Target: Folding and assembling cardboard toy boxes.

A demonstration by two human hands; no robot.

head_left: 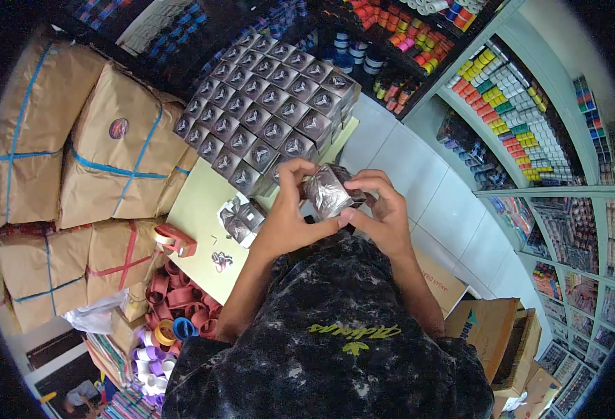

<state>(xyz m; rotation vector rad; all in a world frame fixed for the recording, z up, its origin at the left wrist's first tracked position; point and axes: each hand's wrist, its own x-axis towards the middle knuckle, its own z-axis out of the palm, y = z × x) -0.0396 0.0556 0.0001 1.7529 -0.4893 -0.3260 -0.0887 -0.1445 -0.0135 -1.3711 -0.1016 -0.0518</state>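
Your left hand (pixel 290 209) and right hand (pixel 381 209) both gripping small dark glossy patterned cardboard box (pixel 328 192), held between them over near edge of pale green worktop (pixel 195 209). Box tilted, left fingers over its top corner, right thumb under. Just beyond: stacked block of matching dark boxes (pixel 269 112). Left of hand: flattened unfolded boxes (pixel 241 220), red tape dispenser (pixel 176 241). Brown paper parcels (pixel 122 150) farther left.
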